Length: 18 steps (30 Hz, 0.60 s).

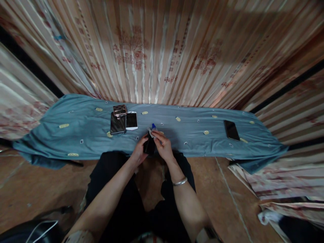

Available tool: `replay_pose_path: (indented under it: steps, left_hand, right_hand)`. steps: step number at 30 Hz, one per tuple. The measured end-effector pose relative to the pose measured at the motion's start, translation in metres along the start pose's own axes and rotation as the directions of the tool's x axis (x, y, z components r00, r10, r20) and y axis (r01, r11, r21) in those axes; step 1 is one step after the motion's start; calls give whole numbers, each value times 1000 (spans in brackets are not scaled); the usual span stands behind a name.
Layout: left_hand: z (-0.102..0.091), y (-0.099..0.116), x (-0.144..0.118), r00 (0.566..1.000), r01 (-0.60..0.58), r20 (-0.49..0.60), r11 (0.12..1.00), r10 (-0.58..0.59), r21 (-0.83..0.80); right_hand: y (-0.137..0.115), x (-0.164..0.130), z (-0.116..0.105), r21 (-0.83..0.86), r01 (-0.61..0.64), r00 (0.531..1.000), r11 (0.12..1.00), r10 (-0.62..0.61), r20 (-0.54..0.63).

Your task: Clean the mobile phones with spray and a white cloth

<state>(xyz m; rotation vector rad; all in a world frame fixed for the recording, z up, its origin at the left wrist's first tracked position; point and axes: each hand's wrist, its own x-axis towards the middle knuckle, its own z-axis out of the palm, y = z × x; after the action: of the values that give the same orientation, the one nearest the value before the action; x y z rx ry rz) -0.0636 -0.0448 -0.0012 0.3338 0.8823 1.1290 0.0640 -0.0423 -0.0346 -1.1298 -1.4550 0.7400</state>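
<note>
My left hand (139,150) is closed around a black smartphone (150,145), held upright at the table's near edge. Fingers of my right hand (164,144) pinch a small whitish cloth or wipe (149,132) against the phone's upper end. Just beyond those fingertips is a small item with a blue cap (153,126); my hand hides most of it, so I cannot tell whether it is touched. To the left lie a dark phone (117,125), a white-framed phone (132,120) and a brown, shiny-edged phone or case (119,110) overlapping the dark one.
A blue patterned cloth (192,135) covers the long, low table. Another black phone (231,130) lies far to the right. Pleated curtains (157,50) hang behind and at both sides. Lower left, a white cable (43,229) rests on a dark object.
</note>
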Motion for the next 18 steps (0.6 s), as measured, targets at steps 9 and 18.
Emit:
replay_pose_path:
  steps: [9,18]
  left_hand:
    - [-2,3,6,999,-40,-32,997,38,-71]
    - [-9,11,18,992,-100,-88,983,87,-152]
  right_hand:
    - [-1,-8,4,-66,149,984,987,-142,108]
    - [-13,-19,9,-99,255,947,962,-228,226]
